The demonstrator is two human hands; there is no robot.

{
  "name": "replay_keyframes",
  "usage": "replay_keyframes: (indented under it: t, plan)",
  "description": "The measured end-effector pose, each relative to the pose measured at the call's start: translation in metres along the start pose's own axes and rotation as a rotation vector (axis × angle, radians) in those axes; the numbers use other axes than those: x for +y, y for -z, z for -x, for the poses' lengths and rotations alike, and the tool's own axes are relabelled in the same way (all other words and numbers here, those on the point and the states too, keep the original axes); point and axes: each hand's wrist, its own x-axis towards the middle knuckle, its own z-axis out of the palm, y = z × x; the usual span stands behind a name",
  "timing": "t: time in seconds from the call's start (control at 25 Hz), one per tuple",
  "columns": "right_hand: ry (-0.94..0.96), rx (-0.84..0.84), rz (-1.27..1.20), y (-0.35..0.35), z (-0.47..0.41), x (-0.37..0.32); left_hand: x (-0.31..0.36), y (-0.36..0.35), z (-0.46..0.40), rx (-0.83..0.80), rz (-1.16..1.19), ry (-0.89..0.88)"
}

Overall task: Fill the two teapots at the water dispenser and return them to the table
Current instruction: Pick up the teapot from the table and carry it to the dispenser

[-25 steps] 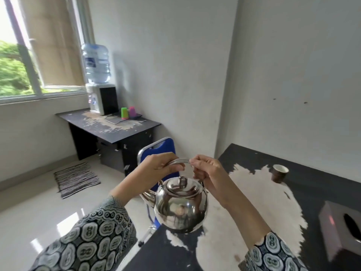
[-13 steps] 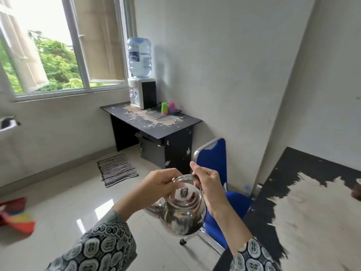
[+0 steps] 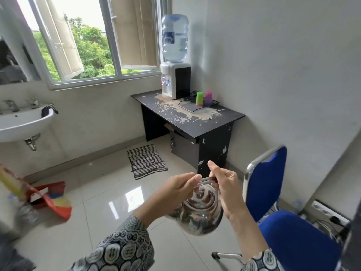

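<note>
Head view, looking forward and down. Steel teapot held in mid-air above the tiled floor, tilted, spout toward the left. Left hand and right hand both closed on the arched handle, fingers curled around it; right index finger raised off the metal. Blue chair just to the right of the teapot. Water dispenser with bottle on top, standing at the far end of a worn black desk beneath the window, well apart from the teapot. Green cup and pink cup beside the dispenser. Striped mat on the floor before the desk; sink at left.
</note>
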Motion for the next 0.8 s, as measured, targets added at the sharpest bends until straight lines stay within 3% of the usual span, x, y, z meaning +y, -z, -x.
replay_keyframes:
  t: [0.24, 0.48, 0.8]
  plan:
    - [-0.022, -0.027, -0.029, -0.051, -0.106, 0.027, -0.058, 0.066, -0.071, 0.167, 0.016, 0.031]
    - [-0.019, -0.054, 0.002, -0.125, -0.213, 0.064, -0.146, 0.160, -0.140, 0.193, -0.033, 0.027]
    - [0.004, 0.101, 0.013, -0.254, -0.390, 0.105, -0.251, 0.330, -0.257, 0.224, -0.035, -0.011]
